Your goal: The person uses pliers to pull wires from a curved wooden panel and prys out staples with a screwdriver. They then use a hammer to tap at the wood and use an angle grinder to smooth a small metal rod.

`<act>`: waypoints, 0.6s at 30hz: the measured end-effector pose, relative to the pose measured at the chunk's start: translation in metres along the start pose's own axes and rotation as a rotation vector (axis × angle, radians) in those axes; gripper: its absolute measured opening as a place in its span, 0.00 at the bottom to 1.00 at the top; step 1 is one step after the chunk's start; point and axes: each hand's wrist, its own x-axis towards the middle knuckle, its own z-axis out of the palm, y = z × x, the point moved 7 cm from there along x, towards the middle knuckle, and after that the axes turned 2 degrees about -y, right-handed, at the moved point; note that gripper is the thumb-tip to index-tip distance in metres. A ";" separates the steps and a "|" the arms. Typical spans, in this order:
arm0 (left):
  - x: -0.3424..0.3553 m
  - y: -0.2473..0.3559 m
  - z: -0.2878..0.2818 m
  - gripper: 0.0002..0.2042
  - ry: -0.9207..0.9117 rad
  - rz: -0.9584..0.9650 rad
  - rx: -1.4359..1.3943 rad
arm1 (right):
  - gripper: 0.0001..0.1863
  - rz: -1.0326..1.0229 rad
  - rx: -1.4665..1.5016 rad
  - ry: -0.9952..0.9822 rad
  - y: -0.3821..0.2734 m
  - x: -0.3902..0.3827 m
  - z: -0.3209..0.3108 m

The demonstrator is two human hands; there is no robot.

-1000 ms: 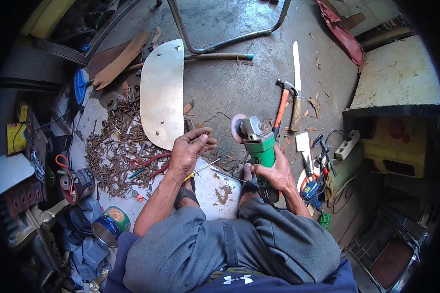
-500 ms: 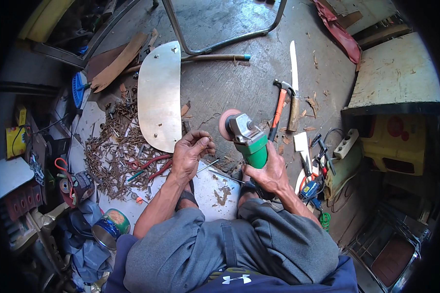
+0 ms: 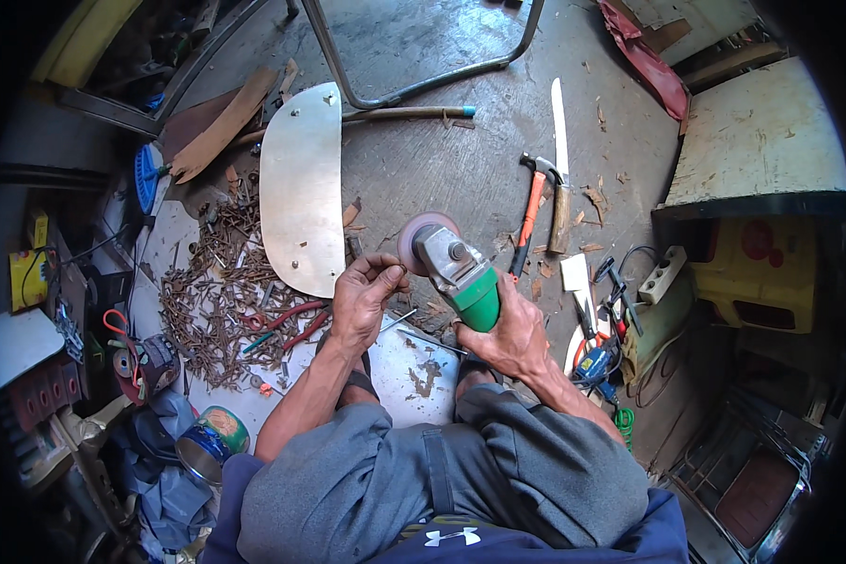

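Note:
My right hand (image 3: 508, 334) grips a green angle grinder (image 3: 456, 274) with a metal head and a pale pinkish disc. The disc's edge is by the fingertips of my left hand (image 3: 371, 287); I cannot tell if anything touches it. Those fingers are pinched on something small that I cannot make out. Behind my left hand lies an oblong metal plate (image 3: 301, 188) with small fittings on it, beside a pile of rusty screws and nails (image 3: 211, 301). Red-handled pliers (image 3: 301, 329) lie near my left wrist.
A hammer (image 3: 528, 207), long blade (image 3: 559, 117) and socket strip (image 3: 667, 273) lie to the right, with tools below. A metal-tube frame (image 3: 414, 92) and a rod (image 3: 414, 113) are ahead. A pale cabinet (image 3: 752, 132) stands right; a tin can (image 3: 211, 442) sits lower left.
The grinder in my right hand has moved left and swung toward my left hand, its disc now at my pinched fingertips. My left hand has stayed almost in place.

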 end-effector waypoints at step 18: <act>-0.001 0.023 -0.005 0.10 0.006 0.112 0.395 | 0.39 -0.005 -0.049 -0.010 0.002 0.000 -0.003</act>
